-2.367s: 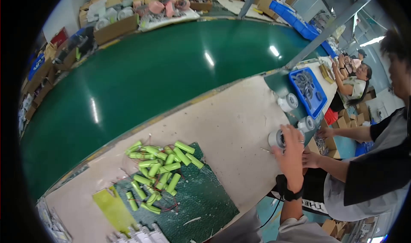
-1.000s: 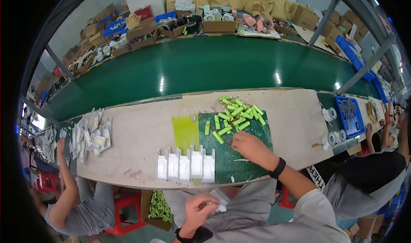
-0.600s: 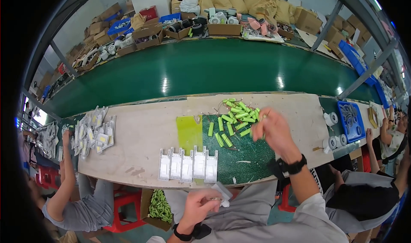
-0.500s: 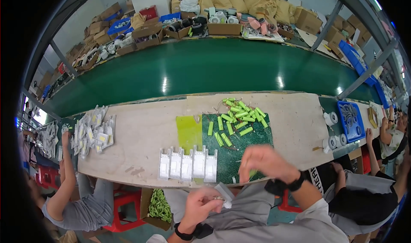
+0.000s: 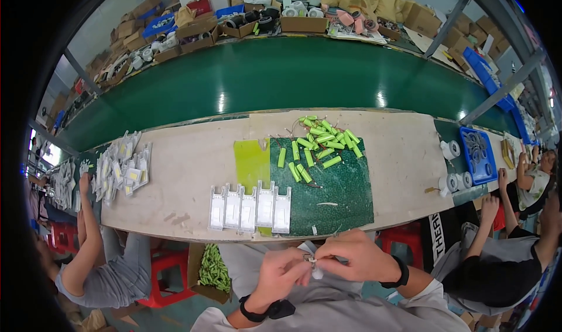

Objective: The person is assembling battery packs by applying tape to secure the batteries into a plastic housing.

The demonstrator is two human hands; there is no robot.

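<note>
My left hand (image 5: 282, 271) and my right hand (image 5: 356, 257) meet just off the table's front edge, over my lap. The fingers of both are closed in a pinch around a small white plastic part (image 5: 317, 272), mostly covered by the fingertips; a metallic glint shows at its top. Ahead of my hands lies a dark green mat (image 5: 342, 206), with a loose pile of green cylindrical battery cells (image 5: 325, 140) with thin wires on its far part. Left of the mat, several white plastic housings (image 5: 248, 208) lie side by side near the table's edge, partly over a yellow-green sheet (image 5: 252, 159).
More white housings (image 5: 124, 168) are heaped at the left of the table. A blue tray (image 5: 481, 162) and white round parts (image 5: 449, 182) sit at the right. Below the table, a carton (image 5: 196, 273) holds green cells beside a red stool (image 5: 161, 279). People sit on both sides.
My right hand has come down from above the green mat to meet my left hand at the white part. The view has tilted slightly, so the table sits higher.
</note>
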